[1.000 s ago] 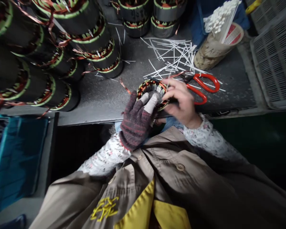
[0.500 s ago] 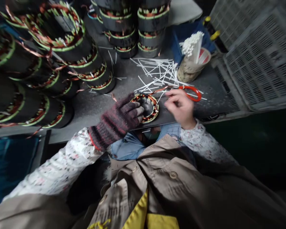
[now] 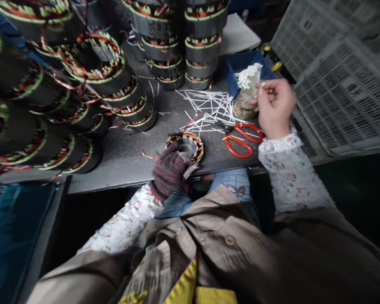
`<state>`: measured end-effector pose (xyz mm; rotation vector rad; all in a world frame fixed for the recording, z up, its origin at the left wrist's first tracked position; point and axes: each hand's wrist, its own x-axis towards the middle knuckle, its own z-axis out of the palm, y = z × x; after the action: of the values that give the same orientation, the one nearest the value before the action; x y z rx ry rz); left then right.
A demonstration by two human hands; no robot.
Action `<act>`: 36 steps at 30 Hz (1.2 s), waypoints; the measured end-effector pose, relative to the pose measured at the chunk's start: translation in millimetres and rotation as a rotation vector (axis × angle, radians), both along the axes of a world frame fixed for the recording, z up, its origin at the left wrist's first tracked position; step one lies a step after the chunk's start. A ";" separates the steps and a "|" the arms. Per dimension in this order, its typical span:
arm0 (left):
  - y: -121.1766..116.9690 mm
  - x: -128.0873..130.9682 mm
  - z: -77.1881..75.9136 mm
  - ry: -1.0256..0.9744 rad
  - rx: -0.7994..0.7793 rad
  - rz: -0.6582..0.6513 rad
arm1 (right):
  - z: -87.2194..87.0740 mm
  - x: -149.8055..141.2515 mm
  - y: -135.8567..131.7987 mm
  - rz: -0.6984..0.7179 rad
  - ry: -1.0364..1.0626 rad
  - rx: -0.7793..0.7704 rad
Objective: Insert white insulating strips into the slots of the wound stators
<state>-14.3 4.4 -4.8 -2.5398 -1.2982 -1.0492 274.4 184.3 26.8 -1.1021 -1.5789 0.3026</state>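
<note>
A small motor stator (image 3: 200,151), a ring wound with copper wire and edged in light green, lies on the bench near its front edge. My left hand (image 3: 169,174), in a dark knit glove with pale fingertips, grips its near left side, with some fingers reaching into the hole. My bare right hand (image 3: 276,109) is raised at the right, its fingers pinched on a thin white strip beside the bundle of white strips (image 3: 249,77). That bundle stands in a stained cylindrical holder (image 3: 243,105), partly covered by my fingers. Red-handled scissors (image 3: 240,153) lie between the stator and my right hand.
Loose white strips (image 3: 209,110) are scattered behind the stator. Stacks of larger wound stators (image 3: 126,90) crowd the left and back. A blue bin (image 3: 232,69) sits behind the holder, grey plastic crates (image 3: 345,93) at the right. A teal container (image 3: 19,228) is at lower left.
My right hand has gone from beside the stator to the bundle of strips at the right. My left hand has shifted round the stator's near side and still holds it. The camera view has moved.
</note>
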 end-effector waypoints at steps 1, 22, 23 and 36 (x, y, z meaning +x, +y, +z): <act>-2.1 3.8 -1.5 -0.013 0.002 0.038 | 0.8 -6.7 -21.7 0.079 0.061 0.001; -6.1 25.6 -5.8 -0.042 0.014 0.287 | -40.3 -38.9 -153.1 0.686 -0.193 0.103; -6.7 26.0 -5.5 -0.083 -0.023 0.287 | -40.3 -45.2 -149.6 0.680 -0.154 0.052; -3.1 26.0 3.9 -0.408 -0.148 0.145 | -20.4 -78.1 -141.7 0.565 -0.099 -0.164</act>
<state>11.7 1.3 -0.9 -2.3615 -1.6845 -1.5473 196.3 42.6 6.4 -0.7791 -1.9655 0.7741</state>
